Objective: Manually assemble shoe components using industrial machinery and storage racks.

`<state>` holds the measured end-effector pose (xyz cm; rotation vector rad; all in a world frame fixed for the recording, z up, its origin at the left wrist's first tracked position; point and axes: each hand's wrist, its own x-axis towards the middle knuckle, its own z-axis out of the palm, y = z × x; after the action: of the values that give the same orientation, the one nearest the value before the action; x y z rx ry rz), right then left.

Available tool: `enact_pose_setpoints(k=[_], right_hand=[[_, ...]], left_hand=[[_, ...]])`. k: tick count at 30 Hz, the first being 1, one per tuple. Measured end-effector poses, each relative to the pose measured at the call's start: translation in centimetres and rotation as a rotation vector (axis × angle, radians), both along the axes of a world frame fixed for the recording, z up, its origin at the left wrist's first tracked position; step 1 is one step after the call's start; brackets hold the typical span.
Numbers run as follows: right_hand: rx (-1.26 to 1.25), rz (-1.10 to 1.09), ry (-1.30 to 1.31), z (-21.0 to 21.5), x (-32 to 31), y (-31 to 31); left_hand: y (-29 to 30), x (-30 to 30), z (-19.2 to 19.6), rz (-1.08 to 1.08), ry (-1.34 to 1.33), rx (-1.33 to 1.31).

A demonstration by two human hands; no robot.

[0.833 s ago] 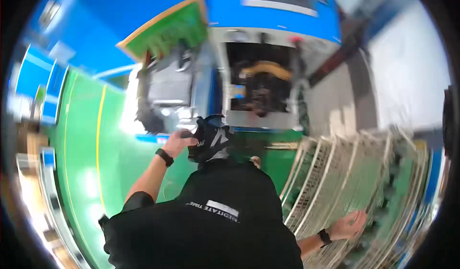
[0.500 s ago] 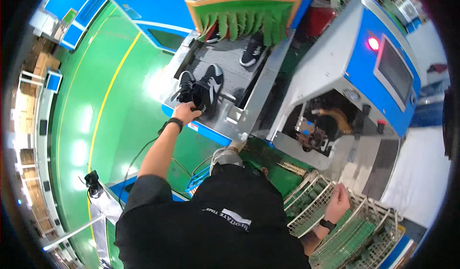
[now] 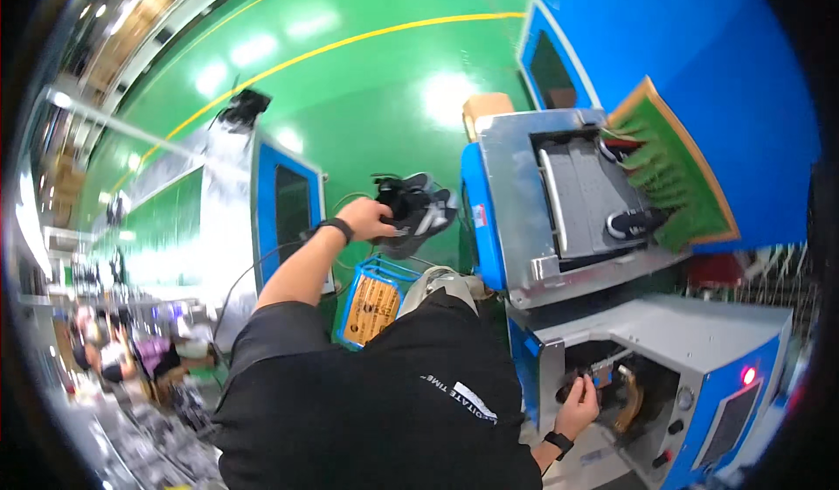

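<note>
My left hand (image 3: 367, 219) is closed on a pair of black sneakers (image 3: 428, 221) with white marks, gripping them at their collars. The pair hangs above the green floor, between a blue-sided table and the conveyor's end. On the right, my right hand (image 3: 577, 409) has its fingers curled together with nothing visible in them. It hovers before the opening of a grey and blue machine (image 3: 651, 333), whose inner parts (image 3: 626, 398) show behind it. Another black sneaker (image 3: 634, 223) lies on the conveyor (image 3: 581, 197) by a green fringed curtain (image 3: 669, 162), and a second shoe (image 3: 617, 149) is partly covered by it.
A blue-framed stool (image 3: 371, 308) with a wooden seat stands near my legs. Left of it is a long table (image 3: 232, 219) with a black item (image 3: 245, 108) at its far end and a trailing cable. A cardboard box (image 3: 486, 110) sits behind the conveyor. People (image 3: 131, 355) work at far left.
My left hand has lifted the pair of sneakers off the conveyor and carried it left over the floor. The view has turned left. My right hand now appears before the machine's opening.
</note>
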<state>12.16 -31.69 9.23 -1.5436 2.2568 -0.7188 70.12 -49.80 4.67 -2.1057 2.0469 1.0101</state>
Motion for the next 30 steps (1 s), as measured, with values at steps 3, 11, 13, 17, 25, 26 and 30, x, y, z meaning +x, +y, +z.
enact_pose_setpoints(k=[3,11,13,17,25,26,30], right_hand=[[0.031,0.138,-0.171,-0.8,1.0,-2.6],[0.081,0.354,-0.154,-3.5,3.2,-4.2],[0.100,0.377,-0.162,-2.4,3.8,-4.3],[-0.243,0.210,-0.085,-0.1,2.0,-6.0],[-0.650,-0.309,0.717,13.7,-5.9,-16.1],[-0.569,-0.358,0.741,12.9,-7.5,-16.6],[-0.379,-0.481,1.023,12.5,-8.1,-17.2]], left_hand=[[10.2,9.4,1.5,0.205,-0.148,-0.119],[32.4,27.5,10.3,1.330,-1.208,-0.584],[31.5,27.2,10.3,1.527,-1.192,-0.623],[27.8,25.0,-5.6,1.000,-0.909,-0.431],[-5.6,-17.4,-17.6,-0.382,0.286,-0.148],[-8.9,-22.6,-16.4,-0.477,0.277,-0.142],[-21.6,-39.1,-17.5,-0.609,0.364,-0.138]])
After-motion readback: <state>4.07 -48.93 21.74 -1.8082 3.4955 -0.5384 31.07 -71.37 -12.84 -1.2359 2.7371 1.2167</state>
